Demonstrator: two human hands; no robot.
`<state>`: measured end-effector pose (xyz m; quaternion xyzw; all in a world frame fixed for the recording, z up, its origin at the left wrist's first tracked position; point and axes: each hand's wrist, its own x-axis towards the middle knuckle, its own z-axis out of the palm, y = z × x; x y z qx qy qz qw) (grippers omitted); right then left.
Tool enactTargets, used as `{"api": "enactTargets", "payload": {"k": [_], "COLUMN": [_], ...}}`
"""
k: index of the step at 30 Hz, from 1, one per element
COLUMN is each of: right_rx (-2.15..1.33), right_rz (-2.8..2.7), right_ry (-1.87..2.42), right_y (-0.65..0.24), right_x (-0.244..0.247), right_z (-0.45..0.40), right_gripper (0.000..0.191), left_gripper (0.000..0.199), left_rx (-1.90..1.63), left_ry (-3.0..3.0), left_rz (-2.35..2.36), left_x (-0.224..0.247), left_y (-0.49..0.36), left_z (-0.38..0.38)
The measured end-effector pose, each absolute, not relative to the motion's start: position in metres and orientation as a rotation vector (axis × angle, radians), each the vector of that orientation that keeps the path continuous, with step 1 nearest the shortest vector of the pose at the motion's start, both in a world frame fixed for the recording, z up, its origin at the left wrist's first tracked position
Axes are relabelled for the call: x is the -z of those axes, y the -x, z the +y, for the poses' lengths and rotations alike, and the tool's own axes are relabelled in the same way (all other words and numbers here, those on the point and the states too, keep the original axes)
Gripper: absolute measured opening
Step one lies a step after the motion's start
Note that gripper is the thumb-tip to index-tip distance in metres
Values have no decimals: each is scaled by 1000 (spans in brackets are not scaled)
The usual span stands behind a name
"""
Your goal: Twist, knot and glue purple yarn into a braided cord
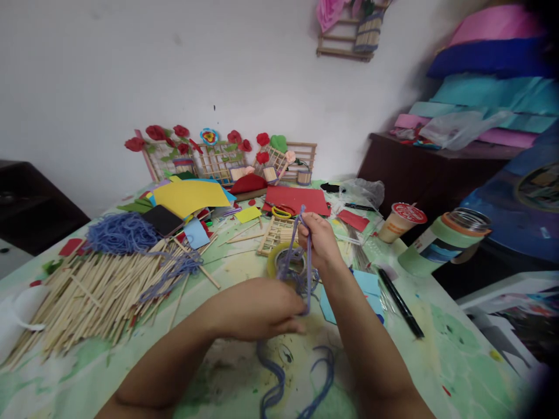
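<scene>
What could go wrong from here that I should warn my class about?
The purple yarn in the right hand might snag on the tape roll near it. Loose strands lying nearby could tangle. The left arm might scatter the sticks piled beside it.

The left hand [262, 307] is blurred; whether it grips the purple yarn [309, 265] is unclear. Yarn partly hides a tape roll [273, 261]. The bottom edge cuts off both forearms [168, 358], the left a white container [28, 308], the top a wall rack [343, 38].
</scene>
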<state>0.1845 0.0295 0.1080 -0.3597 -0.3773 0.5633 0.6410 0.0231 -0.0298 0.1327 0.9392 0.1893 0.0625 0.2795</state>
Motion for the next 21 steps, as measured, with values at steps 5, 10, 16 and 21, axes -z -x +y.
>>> {"api": "enactTargets", "payload": {"k": [5,10,16,21], "right_rx": [-1417,-1345,-1219,-1148], "right_rz": [-1040,-1300,-1477,-1543], "right_ry": [770,863,951,983], "right_y": [-182,-172,-173,-175], "right_x": [-113,-112,-111,-113], "right_z": [20,14,16,17], "right_gripper": [31,29,27,27], "left_gripper": [26,25,20,22], "left_rx": [-717,-1058,-986,-916], "left_ry": [-2176,-1368,-1161,-1237], "left_rz": [893,792,719,693], "left_x": [-129,-114,-116,-119], "left_y": [-18,-27,-23,-18], "left_z": [5,32,31,34]}}
